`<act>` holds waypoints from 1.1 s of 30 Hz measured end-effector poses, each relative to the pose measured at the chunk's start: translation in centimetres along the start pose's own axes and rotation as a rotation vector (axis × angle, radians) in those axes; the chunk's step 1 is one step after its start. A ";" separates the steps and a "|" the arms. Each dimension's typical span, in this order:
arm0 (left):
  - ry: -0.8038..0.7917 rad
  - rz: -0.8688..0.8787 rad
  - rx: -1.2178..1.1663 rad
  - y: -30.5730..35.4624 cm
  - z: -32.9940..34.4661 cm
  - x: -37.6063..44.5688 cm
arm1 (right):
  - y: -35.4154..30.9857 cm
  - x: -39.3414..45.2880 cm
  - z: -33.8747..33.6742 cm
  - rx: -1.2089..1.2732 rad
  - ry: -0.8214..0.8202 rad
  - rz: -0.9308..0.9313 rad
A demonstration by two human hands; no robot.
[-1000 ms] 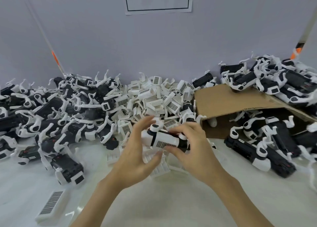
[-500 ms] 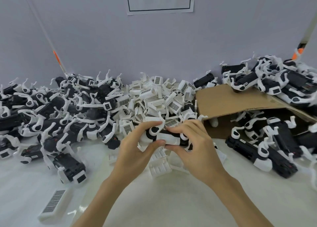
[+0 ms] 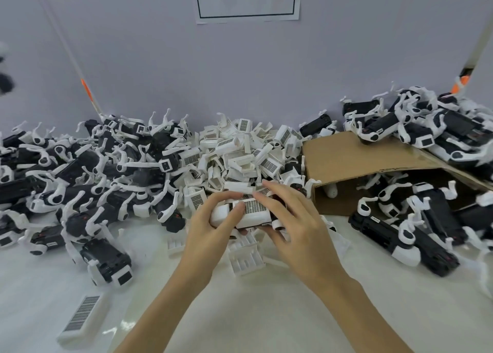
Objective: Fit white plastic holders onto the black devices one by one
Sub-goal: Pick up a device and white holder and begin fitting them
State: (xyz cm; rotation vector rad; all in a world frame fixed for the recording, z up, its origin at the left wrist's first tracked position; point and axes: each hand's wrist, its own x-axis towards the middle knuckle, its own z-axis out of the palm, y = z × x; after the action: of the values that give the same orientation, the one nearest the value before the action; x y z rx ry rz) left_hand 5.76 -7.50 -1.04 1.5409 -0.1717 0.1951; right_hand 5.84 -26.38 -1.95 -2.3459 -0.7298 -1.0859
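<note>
The white plastic holder (image 3: 252,211) now faces up with its barcode label showing, turned over since a second ago and seemingly seated over the black device (image 3: 277,202), just above the tabletop (image 3: 240,312). The left hand (image 3: 206,226) fingers clasp its left end; the right hand (image 3: 298,226) fingers curl round the right

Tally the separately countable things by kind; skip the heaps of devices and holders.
hands: 2, left hand and right hand
held device: 1
cardboard box: 1
wall sign: 1
lone holder, front left: 1
Total: 6
</note>
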 end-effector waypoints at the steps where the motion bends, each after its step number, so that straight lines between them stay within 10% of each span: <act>1: 0.008 -0.012 -0.014 0.0 0.0 0.0 | 0.0 0.0 0.0 -0.019 0.001 -0.018; 10: -0.008 0.099 0.277 0.9 -1.8 0.6 | 0.1 -0.2 0.2 0.258 -0.098 0.290; 21: 0.142 0.275 0.237 0.3 1.8 -1.3 | -0.5 -0.2 1.3 0.192 0.068 0.183; 33: 0.059 0.396 0.258 0.9 1.2 -1.5 | -1.5 -0.4 2.3 1.185 -0.160 0.510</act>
State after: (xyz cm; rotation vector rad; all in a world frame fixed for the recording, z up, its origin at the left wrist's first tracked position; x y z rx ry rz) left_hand 4.08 -8.71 -0.53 1.7440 -0.4181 0.5938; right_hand 5.97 -24.01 -3.40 -1.4244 -0.5365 -0.1118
